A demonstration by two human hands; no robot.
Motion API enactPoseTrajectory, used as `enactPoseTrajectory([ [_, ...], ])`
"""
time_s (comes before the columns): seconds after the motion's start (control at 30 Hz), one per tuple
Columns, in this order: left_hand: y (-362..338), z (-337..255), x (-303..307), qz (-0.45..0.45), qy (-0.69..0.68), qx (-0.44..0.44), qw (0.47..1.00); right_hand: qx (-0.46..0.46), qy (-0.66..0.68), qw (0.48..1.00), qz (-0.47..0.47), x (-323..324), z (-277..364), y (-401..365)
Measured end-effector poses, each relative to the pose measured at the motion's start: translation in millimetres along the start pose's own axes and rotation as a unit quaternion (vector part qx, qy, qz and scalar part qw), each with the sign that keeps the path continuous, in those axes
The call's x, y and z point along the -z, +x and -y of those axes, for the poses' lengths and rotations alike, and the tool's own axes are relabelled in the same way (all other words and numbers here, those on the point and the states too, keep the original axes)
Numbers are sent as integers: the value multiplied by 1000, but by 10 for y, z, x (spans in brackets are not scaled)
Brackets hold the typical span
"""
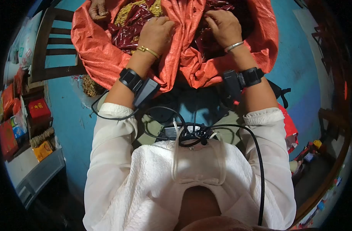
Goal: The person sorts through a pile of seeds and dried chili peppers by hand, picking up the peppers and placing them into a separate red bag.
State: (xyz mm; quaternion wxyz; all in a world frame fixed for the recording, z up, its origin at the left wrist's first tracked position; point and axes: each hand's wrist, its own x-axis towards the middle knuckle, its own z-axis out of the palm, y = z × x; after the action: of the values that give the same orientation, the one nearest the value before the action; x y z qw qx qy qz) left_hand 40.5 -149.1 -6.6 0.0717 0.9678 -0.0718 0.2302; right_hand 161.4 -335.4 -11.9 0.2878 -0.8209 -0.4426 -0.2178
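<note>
My left hand [157, 35] is closed over the left orange-red woven sack [92, 50], beside the fold between the two openings. Beneath it lie glossy dark red pieces that look like dried chillies [134, 25], among small yellow bits [126, 12]. What its curled fingers hold is hidden. Over the right opening my right hand [225, 27] has thumb and fingers drawn together, next to more dark red pieces [219, 5]. Whether a piece is between its fingertips is too small to tell.
Another person's hand [98, 10] reaches in at the left sack's rim. A dark slatted wooden chair [60, 73] stands at left on the blue floor [70, 115]. Black cables [256, 154] run from my wrist devices across my lap. Boxes [39, 109] are stacked far left.
</note>
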Motion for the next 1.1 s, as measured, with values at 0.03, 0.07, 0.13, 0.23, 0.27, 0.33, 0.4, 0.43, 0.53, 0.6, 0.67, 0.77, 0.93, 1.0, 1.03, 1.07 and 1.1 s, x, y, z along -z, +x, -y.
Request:
enactPoseTrajectory([
  [0.03, 42, -128, 25, -34, -55, -2, 998, -65, -50, 995, 58, -2, -111, -73],
  [0.07, 69, -200, -20, -46, -73, -43, 995, -68, -54, 995, 58, -23, -170, -133],
  [0.13, 99, -437, -69, -2, -111, -131, 985, 19, -90, 984, 156, -76, -249, -222],
  [0.23, 71, -613, -253, 32, -81, -221, 971, 107, -89, 967, 212, -163, -51, -382],
  [0.27, 52, -618, -288, 29, -84, -219, 972, 123, -94, 965, 210, -186, -15, -435],
  [0.33, 41, -578, -320, 210, 15, -160, 964, 109, -94, 966, 214, -157, -13, -453],
  [0.4, 35, -568, -282, 233, 44, -131, 963, 31, -192, 925, 325, -76, -60, -399],
  [0.43, 40, -567, -237, 253, 55, -96, 961, -31, -212, 903, 372, -36, -81, -332],
  [0.53, 51, -557, -153, 287, 70, -53, 954, -97, -301, 874, 369, 17, -222, -273],
  [0.6, 30, -531, -177, 273, 61, -55, 959, -121, -297, 875, 363, -13, -301, -249],
  [0.67, 23, -524, -185, 251, 52, -64, 964, -143, -295, 875, 357, -43, -322, -204],
  [0.77, -20, -494, -247, 192, 34, -81, 977, -148, -209, 922, 290, -91, -240, -41],
  [0.93, -35, -476, -213, 149, 18, -95, 984, -153, -172, 954, 192, -379, -277, -51],
  [1.0, -32, -478, -174, 175, 11, -96, 980, -187, -144, 950, 207, -461, -300, -57],
  [1.03, -33, -470, -172, 174, 10, -94, 980, -186, -144, 950, 207, -510, -315, -69],
  [1.07, -31, -467, -172, 176, 9, -94, 980, -218, -123, 940, 230, -553, -334, -82],
  [1.1, -30, -467, -174, 178, 6, -94, 980, -251, -101, 929, 252, -559, -333, -82],
])
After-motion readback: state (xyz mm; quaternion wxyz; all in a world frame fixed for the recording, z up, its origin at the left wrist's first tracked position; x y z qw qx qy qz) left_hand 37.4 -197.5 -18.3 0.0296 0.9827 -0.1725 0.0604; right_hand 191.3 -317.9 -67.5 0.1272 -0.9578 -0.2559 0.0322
